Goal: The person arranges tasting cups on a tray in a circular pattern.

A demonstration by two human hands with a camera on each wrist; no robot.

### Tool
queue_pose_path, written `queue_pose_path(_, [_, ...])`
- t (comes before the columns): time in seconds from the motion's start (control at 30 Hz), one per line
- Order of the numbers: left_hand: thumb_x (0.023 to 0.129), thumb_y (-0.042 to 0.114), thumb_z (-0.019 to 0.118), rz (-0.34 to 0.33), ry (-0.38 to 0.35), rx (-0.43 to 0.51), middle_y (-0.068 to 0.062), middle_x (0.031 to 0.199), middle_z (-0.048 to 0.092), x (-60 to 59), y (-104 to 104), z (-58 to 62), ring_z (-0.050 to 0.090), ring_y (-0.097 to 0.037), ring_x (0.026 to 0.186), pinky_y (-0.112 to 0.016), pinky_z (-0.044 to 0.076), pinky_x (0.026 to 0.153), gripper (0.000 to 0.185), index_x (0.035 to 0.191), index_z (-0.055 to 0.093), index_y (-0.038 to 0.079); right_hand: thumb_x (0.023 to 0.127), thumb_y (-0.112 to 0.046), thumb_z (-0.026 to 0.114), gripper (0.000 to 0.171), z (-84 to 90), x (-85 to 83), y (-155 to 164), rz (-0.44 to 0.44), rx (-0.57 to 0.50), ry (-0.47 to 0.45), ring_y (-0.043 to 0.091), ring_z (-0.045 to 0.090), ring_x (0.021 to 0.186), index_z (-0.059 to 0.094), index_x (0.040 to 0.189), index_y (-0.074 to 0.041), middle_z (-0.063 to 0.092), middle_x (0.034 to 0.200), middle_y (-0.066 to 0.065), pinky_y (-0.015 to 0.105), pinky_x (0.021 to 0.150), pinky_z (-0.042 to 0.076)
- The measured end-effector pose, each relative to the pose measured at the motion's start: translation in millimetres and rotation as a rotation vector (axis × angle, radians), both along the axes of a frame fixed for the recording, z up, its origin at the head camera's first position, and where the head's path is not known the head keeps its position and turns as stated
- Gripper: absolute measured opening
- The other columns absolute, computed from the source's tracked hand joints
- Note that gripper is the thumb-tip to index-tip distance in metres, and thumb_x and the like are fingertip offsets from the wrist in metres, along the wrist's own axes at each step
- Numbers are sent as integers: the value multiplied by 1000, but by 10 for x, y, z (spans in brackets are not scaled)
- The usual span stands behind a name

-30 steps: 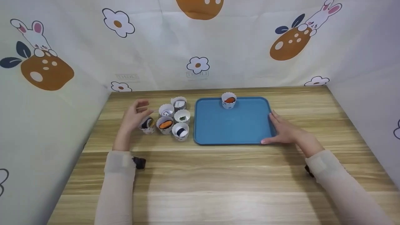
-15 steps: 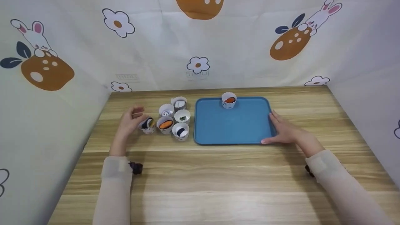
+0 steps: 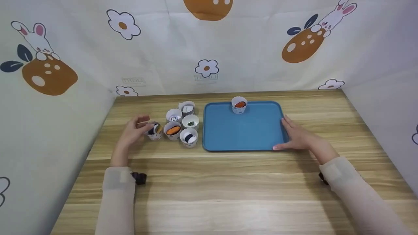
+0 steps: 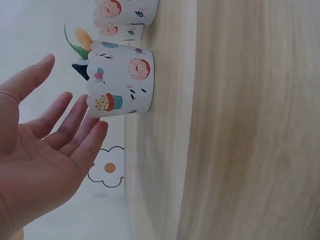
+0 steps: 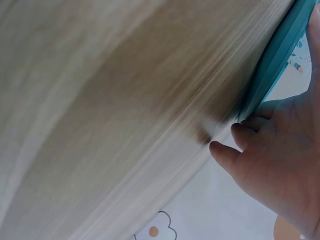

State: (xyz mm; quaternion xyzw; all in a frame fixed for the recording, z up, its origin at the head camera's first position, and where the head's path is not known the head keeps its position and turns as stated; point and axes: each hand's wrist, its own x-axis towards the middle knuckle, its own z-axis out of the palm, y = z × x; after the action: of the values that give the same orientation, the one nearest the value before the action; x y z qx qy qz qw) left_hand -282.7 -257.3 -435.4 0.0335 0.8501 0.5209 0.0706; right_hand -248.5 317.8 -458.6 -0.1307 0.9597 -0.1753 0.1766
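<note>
In the head view my left hand (image 3: 132, 130) is beside the leftmost paper baking cup (image 3: 155, 136), which holds a black, white and yellow sushi-like piece. The left wrist view shows that hand's thumb and fingers apart, fingertips at the rim of the patterned cup (image 4: 122, 80); contact is hard to tell. Green, yellow and black bits poke out of its top. My right hand (image 3: 297, 135) rests on the right edge of a blue tray (image 3: 241, 130), thumb at the front corner, fingers spread along the side. The right wrist view has fingertips touching the tray's rim (image 5: 272, 60).
Several more paper cups stand close together, including one with an orange piece (image 3: 173, 131) and one with a white piece in a black band (image 3: 189, 138). Another cup (image 3: 239, 106) with a red piece stands at the tray's back edge. A printed curtain (image 3: 163, 49) closes off the back.
My left hand has come down and slightly towards me, from above the leftmost cup to beside its rim. The right hand, tray and cups have stayed in place.
</note>
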Motion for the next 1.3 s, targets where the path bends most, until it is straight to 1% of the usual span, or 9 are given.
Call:
queue_pose_path(0.03, [99, 16, 60, -11, -3, -3, -30, 153, 38, 1, -10, -7, 39, -43, 142, -46, 36, 117, 60, 147, 34, -10, 75, -69, 72, 132, 2, 0, 0, -1, 1, -1, 52, 5, 150, 3, 155, 9, -5, 164, 29, 63, 120, 15])
queue_pose_path(0.1, [99, 17, 61, -24, -12, -4, -29, 153, 39, 4, -28, -17, 40, -41, 142, -39, 40, 114, 61, 147, 34, -9, 75, -70, 72, 132, 6, 0, 2, -3, 5, -5, 51, 4, 150, 2, 155, 9, -6, 164, 29, 63, 120, 14])
queue_pose_path(0.17, [98, 16, 61, -37, -20, 0, -29, 154, 37, 5, -39, -28, 38, -41, 144, -39, 39, 115, 63, 148, 32, -9, 75, -70, 72, 132, 4, -1, 5, -3, 6, -5, 52, 4, 150, 2, 155, 9, -6, 164, 29, 63, 120, 14])
queue_pose_path(0.27, [97, 14, 62, -57, -27, 5, -29, 156, 34, 12, -48, -32, 35, -42, 145, -43, 35, 118, 68, 151, 28, -9, 75, -70, 72, 132, -1, -1, 9, -2, 5, -4, 52, 4, 150, 2, 155, 9, -6, 164, 29, 64, 120, 14])
queue_pose_path(0.33, [96, 12, 63, -68, -28, 8, -29, 157, 33, 18, -47, -33, 34, -43, 146, -50, 29, 121, 71, 152, 25, -9, 75, -70, 72, 132, -6, -1, 13, -2, 2, -1, 52, 4, 150, 2, 155, 9, -6, 164, 29, 63, 120, 14])
queue_pose_path(0.7, [91, 0, 66, -97, -51, 72, -30, 158, 28, 33, -58, -116, 31, -45, 146, -51, 26, 121, 78, 153, 20, -10, 77, -66, 73, 129, -9, 5, 10, 8, -24, 3, 52, 3, 150, 4, 155, 11, -4, 164, 31, 63, 121, 13])
queue_pose_path(0.87, [90, 4, 68, -90, -84, 36, -29, 159, 27, 34, -62, -138, 31, -44, 146, -51, 26, 121, 82, 155, 18, -6, 77, -66, 73, 130, -15, 3, 16, 9, -19, 9, 52, 4, 150, 4, 155, 11, -4, 163, 32, 63, 121, 13])
queue_pose_path(1.0, [90, 6, 69, -73, -113, -5, -29, 158, 29, 41, -50, -140, 32, -43, 145, -50, 27, 121, 81, 155, 21, -4, 77, -67, 72, 130, -22, 2, 19, 8, -12, 5, 52, 4, 150, 3, 155, 10, -5, 164, 31, 63, 121, 14])
queue_pose_path(1.3, [89, 7, 71, -52, -125, -62, -28, 156, 32, 25, -17, -160, 33, -43, 144, -51, 25, 122, 80, 154, 25, -2, 77, -69, 71, 131, -22, 3, 15, 4, 2, 0, 52, 4, 150, 2, 155, 9, -5, 164, 30, 63, 121, 14])
